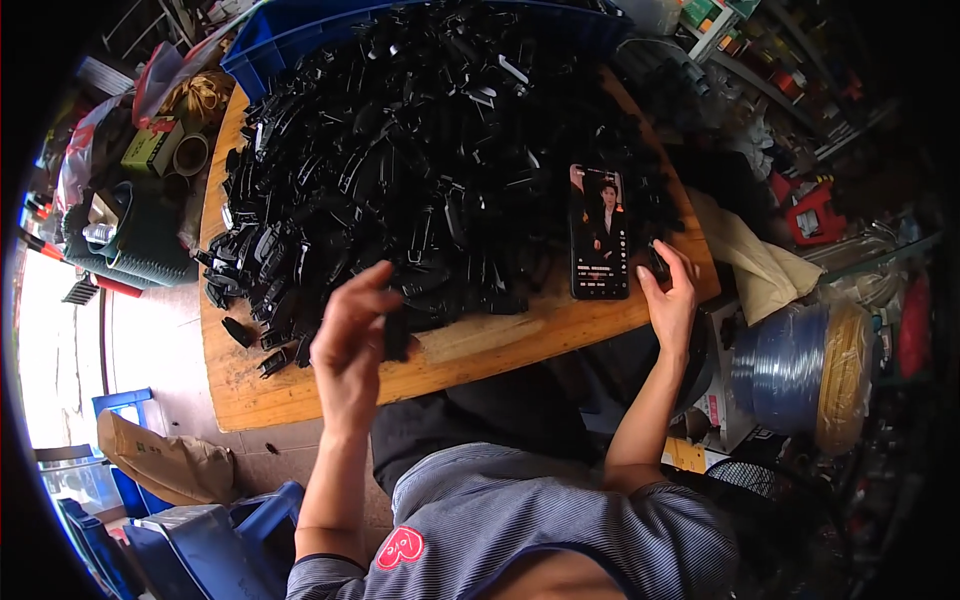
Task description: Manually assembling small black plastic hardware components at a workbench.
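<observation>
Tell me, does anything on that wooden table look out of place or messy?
Yes. A phone with its screen lit lies amid the heap of black plastic parts, beside the right hand. A few loose parts have strayed from the heap toward the bare front-left of the wooden table, near the left hand.

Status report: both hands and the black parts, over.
Left hand pinching one black plastic clip. Right hand gripping another beside upright smartphone. Black clip heap covers wooden board.

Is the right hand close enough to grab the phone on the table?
Probably yes. The right hand rests at the table edge right beside the phone, holding a small black part, with nothing between them.
</observation>
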The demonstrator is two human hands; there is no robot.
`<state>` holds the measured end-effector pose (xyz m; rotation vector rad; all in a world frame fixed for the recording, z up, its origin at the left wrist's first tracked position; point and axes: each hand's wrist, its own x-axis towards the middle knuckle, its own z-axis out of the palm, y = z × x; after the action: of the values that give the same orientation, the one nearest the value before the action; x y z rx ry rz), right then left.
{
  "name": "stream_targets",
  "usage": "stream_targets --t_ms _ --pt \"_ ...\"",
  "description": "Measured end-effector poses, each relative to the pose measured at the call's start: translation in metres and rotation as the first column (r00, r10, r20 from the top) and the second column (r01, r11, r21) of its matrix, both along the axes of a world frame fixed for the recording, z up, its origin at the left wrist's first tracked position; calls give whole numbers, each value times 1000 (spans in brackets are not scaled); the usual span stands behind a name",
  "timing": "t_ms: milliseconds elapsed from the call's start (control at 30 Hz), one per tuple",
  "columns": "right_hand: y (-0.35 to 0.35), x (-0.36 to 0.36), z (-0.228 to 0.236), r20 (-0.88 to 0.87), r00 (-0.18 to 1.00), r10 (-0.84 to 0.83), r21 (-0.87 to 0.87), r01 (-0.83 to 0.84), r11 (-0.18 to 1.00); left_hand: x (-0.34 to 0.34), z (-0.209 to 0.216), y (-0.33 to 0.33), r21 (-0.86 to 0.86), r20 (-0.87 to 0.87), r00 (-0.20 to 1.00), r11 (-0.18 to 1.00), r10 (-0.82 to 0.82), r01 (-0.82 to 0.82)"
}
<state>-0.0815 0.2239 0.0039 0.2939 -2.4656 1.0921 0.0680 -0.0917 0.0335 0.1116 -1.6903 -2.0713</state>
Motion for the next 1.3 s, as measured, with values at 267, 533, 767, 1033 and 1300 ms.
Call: stream_targets --t_ms 267,533,767,1033,1300 --pt "5 -7 1 73 997 -29 -88 35 996 4 -8 25 432 136 887 832 -440 347" --pt "-1 -10 10 10 1000 27 -312 -22 950 7 -26 40 212 83 947 934 -312 289" --pt "-57 31 31 -41 798 601 -922 -262 284 -2 -17 45 -234 144 963 937 -229 258" --pt "-121 70 24 113 437 892 -962 -178 209 -6 -7 31 -461 74 986 871 -152 168" --pt "-123 74 25 249 182 951 -962 -69 265 2 -1 14 -718 -73 979 691 -192 82"
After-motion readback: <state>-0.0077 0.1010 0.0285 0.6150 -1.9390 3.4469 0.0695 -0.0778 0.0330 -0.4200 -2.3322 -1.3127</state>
